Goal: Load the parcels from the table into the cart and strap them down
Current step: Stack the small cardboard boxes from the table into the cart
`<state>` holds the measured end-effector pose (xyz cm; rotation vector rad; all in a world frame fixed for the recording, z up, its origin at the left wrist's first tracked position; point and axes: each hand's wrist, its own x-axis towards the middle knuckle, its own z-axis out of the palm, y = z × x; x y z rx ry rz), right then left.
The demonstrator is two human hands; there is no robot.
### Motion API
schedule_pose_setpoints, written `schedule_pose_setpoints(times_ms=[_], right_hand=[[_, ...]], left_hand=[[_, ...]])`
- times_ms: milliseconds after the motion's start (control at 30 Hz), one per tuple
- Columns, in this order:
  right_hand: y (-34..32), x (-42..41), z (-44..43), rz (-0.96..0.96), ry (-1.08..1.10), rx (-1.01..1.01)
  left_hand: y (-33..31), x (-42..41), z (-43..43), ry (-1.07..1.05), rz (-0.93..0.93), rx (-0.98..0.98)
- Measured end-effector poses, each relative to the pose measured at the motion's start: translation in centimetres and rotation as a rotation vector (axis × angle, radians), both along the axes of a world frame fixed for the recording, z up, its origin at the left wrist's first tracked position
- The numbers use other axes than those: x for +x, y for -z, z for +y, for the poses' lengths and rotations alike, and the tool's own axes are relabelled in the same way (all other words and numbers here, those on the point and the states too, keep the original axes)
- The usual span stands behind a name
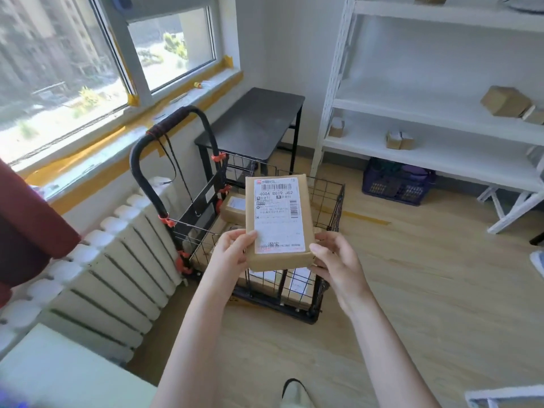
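A flat brown cardboard parcel [279, 219] with a white shipping label hangs in the air above the cart. My left hand [232, 254] grips its near left corner and my right hand [335, 260] grips its near right corner. Below stands the black wire cart [332, 201] with a looped black handle and orange clips. Inside the basket lie other brown parcels [234, 207], one small one at the back and larger ones partly hidden under the held parcel. A thin black strap [176, 169] hangs from the handle.
A white radiator [117, 266] runs along the wall left of the cart. A black side table [259, 119] stands behind it. White shelving [435, 107] with small boxes and a purple crate [397, 184] fills the right. A white table corner [59, 375] lies at bottom left.
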<state>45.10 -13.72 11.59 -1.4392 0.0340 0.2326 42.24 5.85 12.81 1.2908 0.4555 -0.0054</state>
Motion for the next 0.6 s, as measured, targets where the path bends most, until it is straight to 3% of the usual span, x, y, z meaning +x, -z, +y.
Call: schedule_pose_setpoints(times_ms=[400, 600], right_hand=[[3.3, 13.2, 4.3, 0.245, -0.057, 0.17], [4.3, 17.7, 9.1, 0.305, -0.085, 0.197]], left_hand=[[3.1, 10.5, 0.4, -0.308, 0.079, -0.145], [4.3, 16.5, 3.1, -0.317, 0.072, -0.265]])
